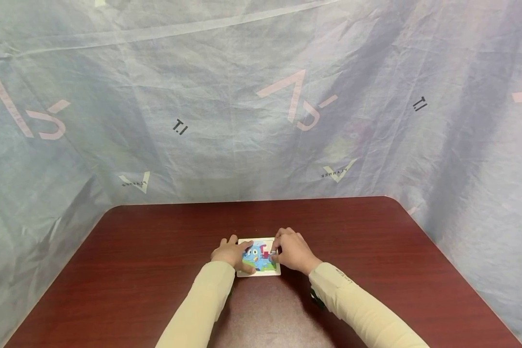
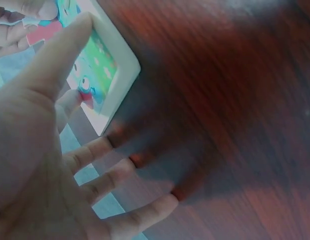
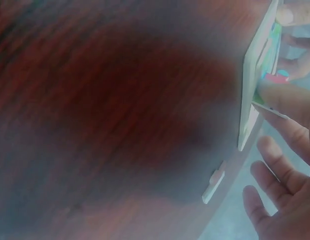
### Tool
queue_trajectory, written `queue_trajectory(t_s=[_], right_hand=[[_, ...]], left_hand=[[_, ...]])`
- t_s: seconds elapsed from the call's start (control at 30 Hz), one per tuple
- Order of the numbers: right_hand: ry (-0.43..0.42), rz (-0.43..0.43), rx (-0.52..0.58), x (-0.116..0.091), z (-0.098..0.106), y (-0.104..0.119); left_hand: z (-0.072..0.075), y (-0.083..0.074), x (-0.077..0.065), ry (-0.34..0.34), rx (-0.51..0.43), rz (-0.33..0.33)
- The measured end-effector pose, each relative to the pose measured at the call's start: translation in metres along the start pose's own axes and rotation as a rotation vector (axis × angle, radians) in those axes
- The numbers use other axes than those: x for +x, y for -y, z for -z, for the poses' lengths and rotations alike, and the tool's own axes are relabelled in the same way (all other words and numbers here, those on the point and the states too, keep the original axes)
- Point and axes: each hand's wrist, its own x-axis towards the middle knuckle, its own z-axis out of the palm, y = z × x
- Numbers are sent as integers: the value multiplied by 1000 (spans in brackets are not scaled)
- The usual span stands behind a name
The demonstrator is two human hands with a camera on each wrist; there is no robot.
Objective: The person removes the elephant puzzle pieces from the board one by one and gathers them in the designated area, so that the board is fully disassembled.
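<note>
A jigsaw puzzle with a blue cartoon animal on green ground lies in a white frame on the table. My left hand rests at its left side with fingers spread. In the left wrist view, the left thumb lies over the picture, and several straight fingertips reach down by the table beside the frame. At the right part of the puzzle, my right hand pinches a puzzle piece between thumb and index finger. The piece is tilted and mostly hidden by those fingers; the other fingers are loosely bent.
Another loose puzzle piece lies on the table beyond the frame in the right wrist view. The reddish-brown wooden table has rounded far corners. A grey printed cloth hangs behind it and along the sides.
</note>
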Motion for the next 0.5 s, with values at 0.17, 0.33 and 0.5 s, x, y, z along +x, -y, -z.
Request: queue_trajectory(t_s=[0.17,0.33,0.5], right_hand=[[-1,8,-3,0,0,0],[10,-9,-14,1,3,3],[25,-27,-22,2,4,5]], left_hand=[[-1,0,1,3,-1,0],[1,-1,-1,9,1,2],[2,-2,-4,23,-28,5]])
